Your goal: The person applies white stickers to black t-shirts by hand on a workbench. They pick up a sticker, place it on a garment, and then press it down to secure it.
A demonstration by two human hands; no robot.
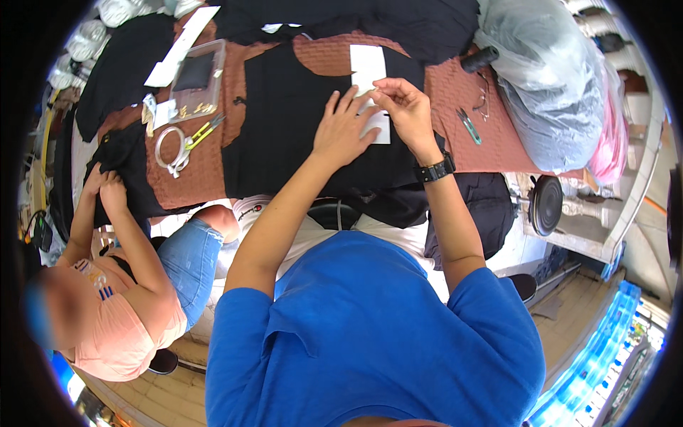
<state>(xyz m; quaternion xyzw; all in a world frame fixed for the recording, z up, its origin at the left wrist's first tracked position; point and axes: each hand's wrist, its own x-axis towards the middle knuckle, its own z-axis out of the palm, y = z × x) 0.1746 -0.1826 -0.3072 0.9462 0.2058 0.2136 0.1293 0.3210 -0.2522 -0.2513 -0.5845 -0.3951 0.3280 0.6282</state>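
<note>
**Both hands at white paper on black cloth**

Resting the left hand (345,132) flat on the black cloth (277,135), with fingers spread wide and fingertips near the upper white paper (368,60); pinching with thumb and fingertips of the right hand (407,114) just beside, too small a spot to tell around what, if anything; wearing a black watch (435,169) on the right wrist; showing more white, as a lower piece (381,130), near the left thumb; lying, in the paper's case, across the neckline curve, partly over the brown cover (455,153); to the right, green-handled snips (469,126) near glasses (486,99), then a big clear bag (548,85); to the left, yellow-handled snips (205,132) beside a pale ring (158,146), below a clear plastic box (220,67); farther left, together on more black fabric (128,153), a co-worker's hands (110,185).
</note>
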